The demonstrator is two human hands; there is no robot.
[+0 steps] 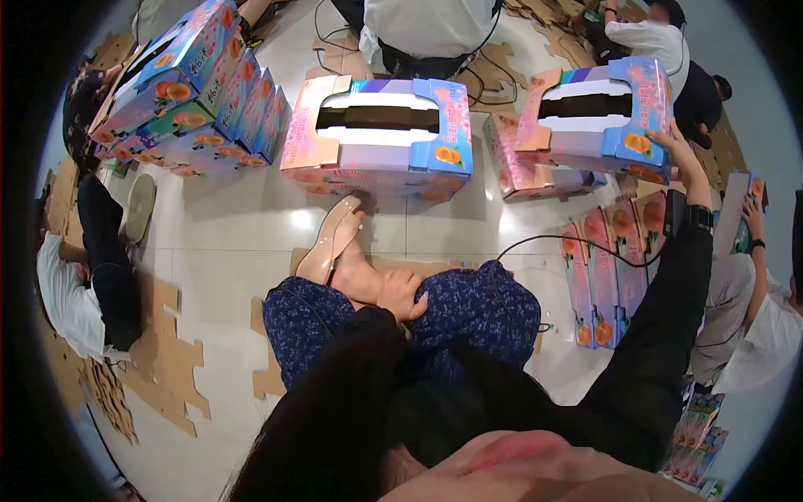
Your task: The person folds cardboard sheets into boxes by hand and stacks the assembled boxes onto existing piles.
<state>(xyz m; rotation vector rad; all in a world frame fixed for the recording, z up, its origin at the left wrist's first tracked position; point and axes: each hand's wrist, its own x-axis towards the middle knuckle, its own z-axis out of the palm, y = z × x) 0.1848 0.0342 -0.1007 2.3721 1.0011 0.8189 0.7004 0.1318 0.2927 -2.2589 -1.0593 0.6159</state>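
Note:
My left hand (pixel 401 294) lies on my crossed legs by the ankle, fingers stretched out and holding nothing. My right hand (pixel 684 159) reaches far to the right and grips the right end of a fruit-printed cardboard box (pixel 577 144), fingers over its front corner. That box has a wide slot in its top and sits over a pink box (pixel 510 159); their contact is partly hidden. A similar slotted cardboard box (pixel 376 159) stands on the floor straight ahead of me, apart from both hands.
Stacked printed boxes (pixel 196 117) stand at the left. Several flat printed cartons (pixel 609 268) lie at my right, crossed by a black cable (pixel 577 238). Cut cardboard sheets (pixel 167 351) cover floor at the left. Other people sit at left, ahead and right.

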